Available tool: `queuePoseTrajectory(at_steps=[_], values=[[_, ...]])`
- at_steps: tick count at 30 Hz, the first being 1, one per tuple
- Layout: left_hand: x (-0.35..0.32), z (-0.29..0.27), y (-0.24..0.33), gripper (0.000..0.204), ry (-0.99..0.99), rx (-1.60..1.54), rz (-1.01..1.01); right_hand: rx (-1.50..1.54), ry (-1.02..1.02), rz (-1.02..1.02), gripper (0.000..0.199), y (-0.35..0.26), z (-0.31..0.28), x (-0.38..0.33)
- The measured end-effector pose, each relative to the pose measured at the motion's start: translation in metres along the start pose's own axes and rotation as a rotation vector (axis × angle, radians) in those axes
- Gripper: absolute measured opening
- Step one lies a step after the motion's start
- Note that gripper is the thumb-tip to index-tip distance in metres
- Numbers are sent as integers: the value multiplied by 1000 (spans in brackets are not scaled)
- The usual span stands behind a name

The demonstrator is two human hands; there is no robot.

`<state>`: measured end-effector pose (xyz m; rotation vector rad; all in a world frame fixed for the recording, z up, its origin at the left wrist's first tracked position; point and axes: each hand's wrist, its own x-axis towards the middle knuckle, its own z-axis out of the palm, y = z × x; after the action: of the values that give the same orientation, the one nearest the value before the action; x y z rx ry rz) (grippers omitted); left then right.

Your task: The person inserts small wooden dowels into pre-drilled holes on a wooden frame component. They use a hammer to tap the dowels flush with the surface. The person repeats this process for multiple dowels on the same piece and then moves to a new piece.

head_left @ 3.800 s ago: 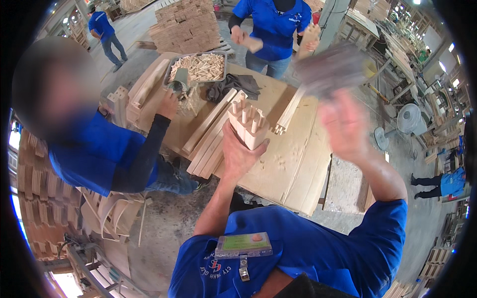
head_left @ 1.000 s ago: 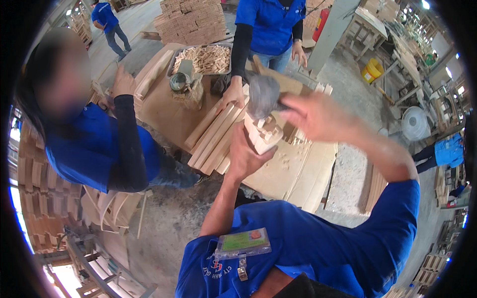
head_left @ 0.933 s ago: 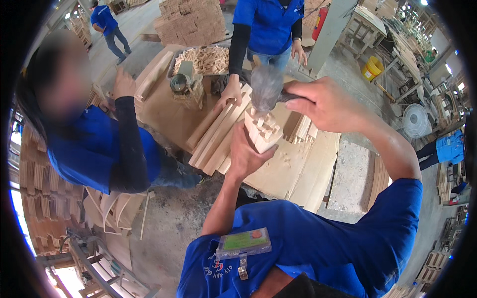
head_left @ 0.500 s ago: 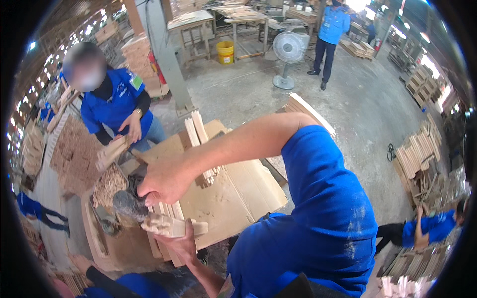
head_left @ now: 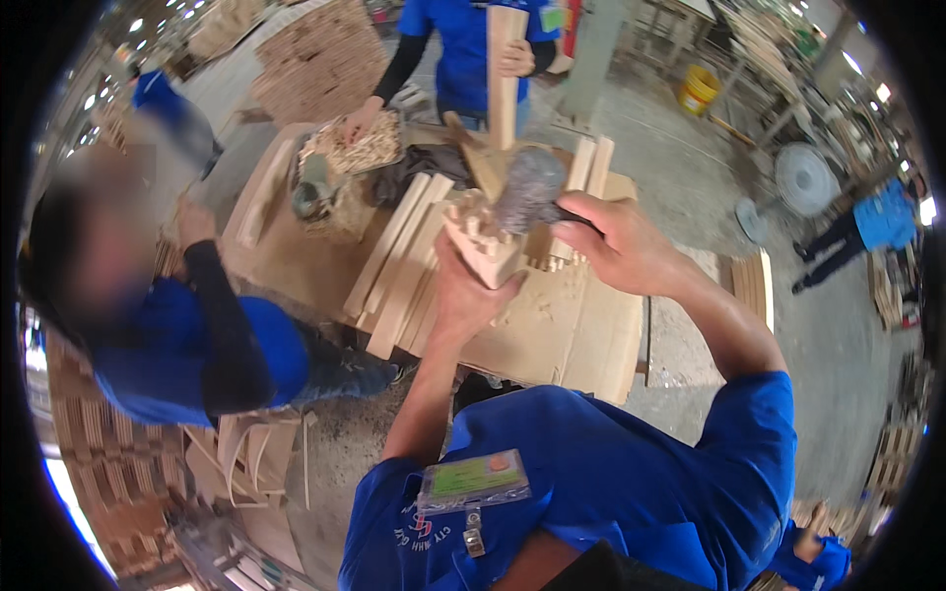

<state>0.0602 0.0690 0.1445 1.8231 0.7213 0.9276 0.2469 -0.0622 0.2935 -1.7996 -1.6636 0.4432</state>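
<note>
My left hand [head_left: 465,295] is wrapped round a bundle of pale wooden slats [head_left: 490,258], its top end studded with short dowels. In my right hand [head_left: 623,243] is the handle of a mallet [head_left: 532,187] with a dark, worn, rounded head. That head is at the dowelled end of the slats; whether it touches them I cannot tell. More slats [head_left: 394,258] lie side by side to the left of my left hand. Behind my right hand, another group of slats [head_left: 591,167] lies on the cardboard-covered table [head_left: 601,325].
A tray of loose dowels [head_left: 350,148] sits at the table's far left, beside a dark cloth [head_left: 419,169]. Across the table, a co-worker [head_left: 463,49] holds slats upright, another hand in the dowels. A second person [head_left: 227,345] is close on my left. A fan [head_left: 803,182] stands at right.
My view has swung left. The mallet and slats remain in my hands. The co-worker opposite now holds slats upright and reaches into the dowels.
</note>
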Motion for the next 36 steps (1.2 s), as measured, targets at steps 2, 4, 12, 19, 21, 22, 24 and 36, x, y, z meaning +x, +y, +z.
queuePoseTrajectory(at_steps=[2,4,12,19,21,22,24,36], values=[[10,4,17,111,10,-72,34,-14,0,0,28,6,-7,4],[10,2,20,111,10,-72,42,-75,48,-96,29,2,-19,7],[6,-6,17,104,-9,-28,45,730,368,-267,26,-57,-93,12],[7,-9,23,96,39,4,61,-245,-62,-74,25,-37,-44,4],[3,-12,20,94,23,-8,22,-7,83,-58,27,-57,-62,8],[3,-12,20,94,19,-16,26,223,225,-93,22,-62,-65,7],[2,-11,20,93,15,-32,30,416,425,-175,19,-57,-60,14],[4,-12,16,95,29,18,47,287,263,21,32,-39,-40,49]])
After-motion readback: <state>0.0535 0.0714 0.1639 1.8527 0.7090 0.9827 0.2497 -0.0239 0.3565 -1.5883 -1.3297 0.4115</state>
